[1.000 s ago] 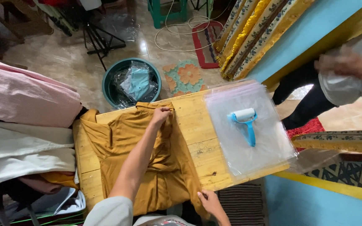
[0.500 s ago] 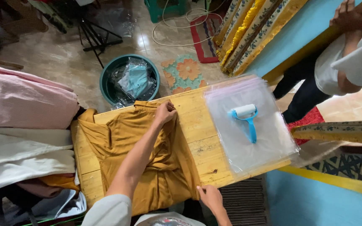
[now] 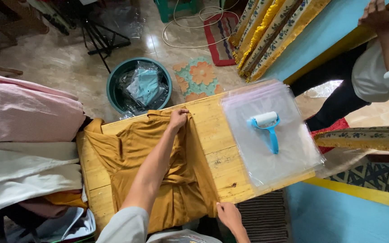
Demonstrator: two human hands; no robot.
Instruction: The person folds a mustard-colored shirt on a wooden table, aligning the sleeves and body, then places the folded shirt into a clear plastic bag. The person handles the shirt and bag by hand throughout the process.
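A mustard-brown garment lies spread on a wooden table. One side of it is folded over into a straight edge running from far to near. My left hand reaches across and pinches the far end of that folded edge. At the table's front edge, my right hand grips the near end of the same fold. To the right of the garment lies a stack of clear plastic bags, with a blue-handled lint roller resting on top.
Folded pink cloth and white cloth are piled at the left. A teal bucket holding crumpled plastic stands on the floor beyond the table. Another person stands at the right. Rolled patterned fabric leans behind.
My left hand has slid a little to the right along the garment's far edge, tightening the fold. The other person's arm has risen. My right hand stays at the near edge.
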